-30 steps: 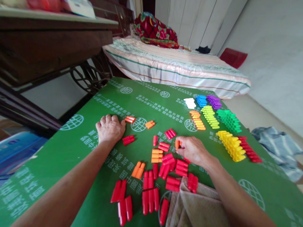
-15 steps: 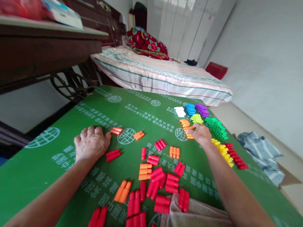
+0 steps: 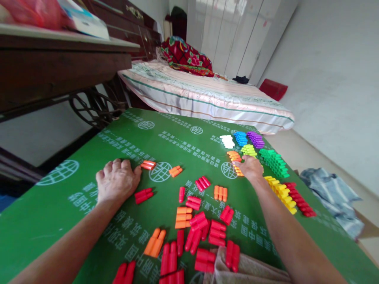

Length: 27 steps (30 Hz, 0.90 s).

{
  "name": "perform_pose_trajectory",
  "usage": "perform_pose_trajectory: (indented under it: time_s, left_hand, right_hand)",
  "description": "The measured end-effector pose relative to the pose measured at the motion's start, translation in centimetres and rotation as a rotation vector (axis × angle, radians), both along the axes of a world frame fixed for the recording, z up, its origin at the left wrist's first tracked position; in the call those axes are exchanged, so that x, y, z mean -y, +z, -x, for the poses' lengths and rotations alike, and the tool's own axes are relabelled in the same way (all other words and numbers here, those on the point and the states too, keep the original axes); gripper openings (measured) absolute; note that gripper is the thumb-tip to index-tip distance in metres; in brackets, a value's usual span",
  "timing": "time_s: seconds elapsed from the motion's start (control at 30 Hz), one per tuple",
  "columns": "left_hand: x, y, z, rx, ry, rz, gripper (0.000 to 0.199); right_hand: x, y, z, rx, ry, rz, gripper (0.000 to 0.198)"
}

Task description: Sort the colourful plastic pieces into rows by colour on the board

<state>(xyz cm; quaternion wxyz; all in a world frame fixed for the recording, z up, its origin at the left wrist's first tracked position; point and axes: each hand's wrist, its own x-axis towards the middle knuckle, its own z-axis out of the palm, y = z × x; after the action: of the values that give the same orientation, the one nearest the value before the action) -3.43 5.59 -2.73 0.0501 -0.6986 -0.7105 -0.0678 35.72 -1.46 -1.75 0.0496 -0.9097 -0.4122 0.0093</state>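
Observation:
My left hand (image 3: 117, 181) lies flat, palm down, on the green board (image 3: 177, 138), holding nothing; a red piece (image 3: 143, 195) and an orange-red piece (image 3: 148, 164) lie beside it. My right hand (image 3: 251, 167) is stretched out over the near end of the orange row (image 3: 233, 155), fingers curled down onto it; anything under them is hidden. Around that row stand sorted rows: white (image 3: 227, 141), blue (image 3: 241, 138), purple (image 3: 255, 139), lime (image 3: 248, 150), green (image 3: 275, 162), yellow (image 3: 281, 191) and red (image 3: 300, 201). Loose red and orange pieces, among them an orange trio (image 3: 220, 193), are scattered between my arms.
A beige towel (image 3: 237, 272) lies at the board's near edge under some red pieces. A dark wooden treadle table (image 3: 59, 63) stands at the left, a bed (image 3: 207, 98) behind the board. A blue-grey cloth (image 3: 334, 193) lies on the floor at the right.
My right hand lifted an orange piece from the loose pile and carried it out to the orange row, where it now rests. The left hand stayed flat on the board.

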Motion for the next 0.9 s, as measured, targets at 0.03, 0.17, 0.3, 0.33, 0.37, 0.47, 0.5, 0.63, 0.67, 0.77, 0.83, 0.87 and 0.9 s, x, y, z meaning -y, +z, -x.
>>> perform_pose_trajectory:
  time_s: [0.03,0.17,0.3,0.33,0.37,0.47,0.5,0.63,0.67,0.77,0.83,0.87,0.9]
  left_hand:
    - [0.0,0.0,0.0,0.004,-0.002,-0.001,0.061]
    - [0.0,0.0,-0.1,0.02,-0.001,0.0,0.061]
    - [0.2,0.1,-0.3,0.028,0.0,0.0,0.059]
    - [0.2,0.1,-0.3,0.03,-0.002,-0.001,0.059]
    - [0.3,0.1,-0.3,0.031,-0.005,-0.002,0.058]
    - [0.4,0.1,-0.2,0.037,-0.019,-0.001,0.058]
    - [0.5,0.1,-0.2,0.039,-0.023,-0.001,0.059]
    - [0.5,0.0,-0.3,0.047,-0.017,-0.009,0.058]
    - [0.5,-0.1,-0.3,0.05,-0.013,-0.012,0.058]
    - [0.5,-0.2,-0.5,0.058,-0.005,-0.014,0.058]
    - [0.5,-0.3,-0.6,0.061,-0.004,-0.014,0.058]
    - [0.6,-0.3,-0.6,0.061,-0.004,-0.014,0.058]
    - [0.6,-0.4,-0.6,0.059,-0.003,-0.015,0.058]
  right_hand:
    - [0.2,0.0,0.0,-0.011,0.001,0.006,0.049]
    - [1.0,-0.1,0.0,-0.034,0.011,0.03,0.05]
    - [1.4,0.0,0.2,0.007,0.018,0.025,0.05]
    - [1.3,0.1,0.3,0.016,0.019,0.022,0.05]
    - [1.2,0.2,0.3,0.022,0.02,0.02,0.049]
    - [0.8,0.5,0.2,0.018,0.013,0.024,0.048]
    - [0.7,0.6,0.2,0.012,0.013,0.027,0.048]
    - [1.0,1.0,0.4,0.013,0.026,0.035,0.052]
    - [1.3,1.0,0.7,0.024,0.031,0.036,0.053]
    - [2.4,1.2,2.5,0.051,0.104,0.026,0.048]
    - [3.5,1.6,4.5,-0.016,0.262,0.002,0.04]
    - [4.2,1.9,5.8,-0.079,0.367,-0.005,0.035]
    - [4.8,2.3,7.1,-0.156,0.484,-0.001,0.031]
